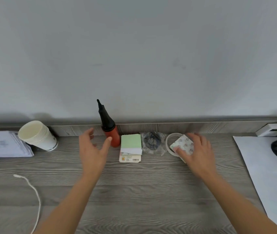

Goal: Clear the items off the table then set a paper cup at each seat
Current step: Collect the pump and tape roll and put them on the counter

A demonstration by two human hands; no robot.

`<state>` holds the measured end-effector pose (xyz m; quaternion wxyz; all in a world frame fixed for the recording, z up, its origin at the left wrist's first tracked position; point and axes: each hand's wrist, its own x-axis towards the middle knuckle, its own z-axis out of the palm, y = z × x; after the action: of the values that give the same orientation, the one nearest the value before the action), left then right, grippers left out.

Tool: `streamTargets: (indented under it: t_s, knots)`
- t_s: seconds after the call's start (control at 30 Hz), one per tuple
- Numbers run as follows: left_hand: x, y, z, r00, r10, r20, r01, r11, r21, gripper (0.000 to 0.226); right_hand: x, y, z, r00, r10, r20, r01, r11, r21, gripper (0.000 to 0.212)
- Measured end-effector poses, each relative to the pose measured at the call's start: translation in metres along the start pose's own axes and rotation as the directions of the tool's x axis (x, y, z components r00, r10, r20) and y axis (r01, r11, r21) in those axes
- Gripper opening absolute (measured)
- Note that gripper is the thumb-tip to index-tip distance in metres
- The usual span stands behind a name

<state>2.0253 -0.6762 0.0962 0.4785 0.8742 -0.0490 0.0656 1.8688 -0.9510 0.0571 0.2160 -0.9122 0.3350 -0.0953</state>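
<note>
Spreading left hand (pixel 93 149) nears tapered red pump (pixel 111 132).

Office or study desk set against a plain grey wall. A wood-grain laminate desktop (pixel 134 191) with a low back ledge carries stationery: a stack of sticky notes (pixel 131 143), a roll of clear tape (pixel 169 144) and printed papers (pixel 4 144). A white cable (pixel 33 188) and stacked paper cups (pixel 38 135) lie at left.

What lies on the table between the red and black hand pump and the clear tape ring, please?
In the head view, a stack of green and white pads sits beside the pump, then a clear bag of dark clips beside the tape ring.
</note>
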Motion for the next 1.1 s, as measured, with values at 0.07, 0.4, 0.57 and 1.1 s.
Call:
streamTargets:
  t_s: [0.07, 0.4, 0.57, 1.1]
  knots:
    - [-0.019, 0.007, 0.0, 0.982, 0.187, -0.002, -0.187, 0.982, 0.035, 0.033, -0.014, 0.009, -0.001, 0.99, -0.023, 0.141, 0.043, 0.989, -0.139, 0.087]
    - [-0.08, 0.071, 0.125, 0.452, 0.422, 0.786, -0.859, 0.443, 0.256, 0.033, -0.037, 0.039, -0.028, 0.972, 0.233, 0.025, -0.216, 0.85, 0.481, 0.056]
    - [-0.079, 0.089, 0.15, 0.391, 0.332, 0.858, -0.914, 0.248, 0.321, 0.029, -0.061, 0.077, -0.056, 0.95, 0.312, -0.009, -0.248, 0.772, 0.585, 0.046]
    - [-0.093, 0.014, 0.026, 0.74, 0.325, 0.589, -0.644, 0.598, 0.478, 0.03, -0.03, -0.032, -0.034, 0.983, -0.149, 0.11, 0.101, 0.927, 0.36, 0.064]
